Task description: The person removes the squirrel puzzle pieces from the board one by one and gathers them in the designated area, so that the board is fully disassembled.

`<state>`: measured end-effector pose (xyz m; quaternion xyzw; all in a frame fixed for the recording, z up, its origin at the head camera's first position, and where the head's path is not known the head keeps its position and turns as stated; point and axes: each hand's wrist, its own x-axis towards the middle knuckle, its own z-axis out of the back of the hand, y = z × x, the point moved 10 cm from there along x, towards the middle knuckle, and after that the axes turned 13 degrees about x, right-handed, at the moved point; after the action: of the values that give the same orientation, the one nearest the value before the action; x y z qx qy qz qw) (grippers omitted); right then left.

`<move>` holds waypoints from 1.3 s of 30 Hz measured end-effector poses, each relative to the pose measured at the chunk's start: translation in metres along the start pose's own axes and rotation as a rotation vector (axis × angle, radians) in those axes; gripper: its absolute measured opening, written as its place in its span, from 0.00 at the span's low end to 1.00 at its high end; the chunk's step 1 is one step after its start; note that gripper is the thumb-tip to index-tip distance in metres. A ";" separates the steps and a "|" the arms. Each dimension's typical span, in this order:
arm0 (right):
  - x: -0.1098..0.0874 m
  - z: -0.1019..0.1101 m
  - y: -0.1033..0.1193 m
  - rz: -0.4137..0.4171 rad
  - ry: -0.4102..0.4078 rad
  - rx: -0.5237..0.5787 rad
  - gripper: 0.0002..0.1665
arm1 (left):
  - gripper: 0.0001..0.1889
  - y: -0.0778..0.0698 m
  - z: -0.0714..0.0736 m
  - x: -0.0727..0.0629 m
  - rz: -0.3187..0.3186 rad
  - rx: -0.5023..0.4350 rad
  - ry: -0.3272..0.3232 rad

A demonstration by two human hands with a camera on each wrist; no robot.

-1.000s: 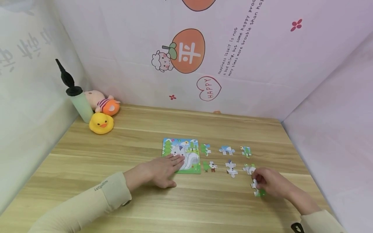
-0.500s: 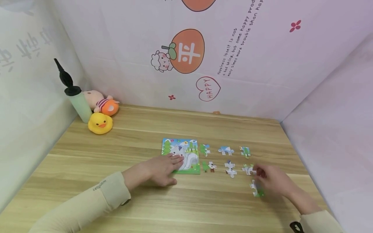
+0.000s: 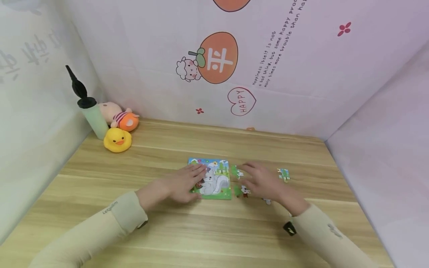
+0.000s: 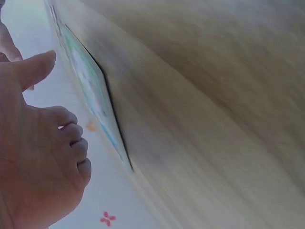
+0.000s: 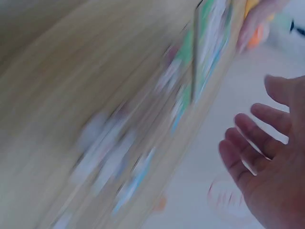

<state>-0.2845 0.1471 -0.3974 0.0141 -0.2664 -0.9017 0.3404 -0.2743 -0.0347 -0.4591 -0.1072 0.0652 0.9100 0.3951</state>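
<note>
A square squirrel picture puzzle [image 3: 218, 188] lies on the table. My left hand [image 3: 183, 183] is over its left part with fingers extended; in the left wrist view that hand [image 4: 40, 162] appears raised off the puzzle [image 4: 88, 78]. Right of the puzzle hovers my right hand [image 3: 266, 182], holding nothing, its fingers loosely spread in the right wrist view. Nearest its fingers are a green tree piece [image 3: 236, 171] and a piece with a small animal [image 3: 245, 191]. Another piece [image 3: 284, 174] lies farther right. One piece [image 3: 267, 201] peeks out below the right hand, which hides others.
At the back left of the wooden table [image 3: 161, 149] stand a yellow rubber duck [image 3: 117, 140], a pale green pump [image 3: 95, 119] with a black top, and a plush toy [image 3: 120, 117]. Printed cloth walls [image 3: 285, 104] border the table behind and at both sides.
My right hand has left the lower right pieces and swung left toward the puzzle. The left hand has shifted slightly up and left, uncovering more of the squirrel.
</note>
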 end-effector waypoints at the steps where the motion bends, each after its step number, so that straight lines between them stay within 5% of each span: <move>1: 0.008 -0.009 0.006 0.002 0.031 -0.011 0.26 | 0.44 0.004 -0.001 0.000 0.013 -0.007 -0.002; 8: 0.044 -0.068 0.032 0.002 0.235 -0.102 0.32 | 0.42 0.022 -0.013 -0.002 0.090 -0.015 0.020; 14: 0.052 -0.096 0.037 0.025 0.282 -0.190 0.34 | 0.42 0.025 -0.024 -0.002 0.103 0.014 0.067; 25: 0.052 -0.103 0.047 0.067 0.241 -0.221 0.26 | 0.42 0.027 -0.030 -0.002 0.122 0.039 0.086; 39: 0.056 -0.101 0.043 -0.033 0.195 -0.132 0.20 | 0.42 0.028 -0.029 -0.001 0.129 0.050 0.099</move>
<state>-0.2803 0.0380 -0.4548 0.0840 -0.1718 -0.9171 0.3499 -0.2902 -0.0608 -0.4863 -0.1375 0.1141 0.9253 0.3346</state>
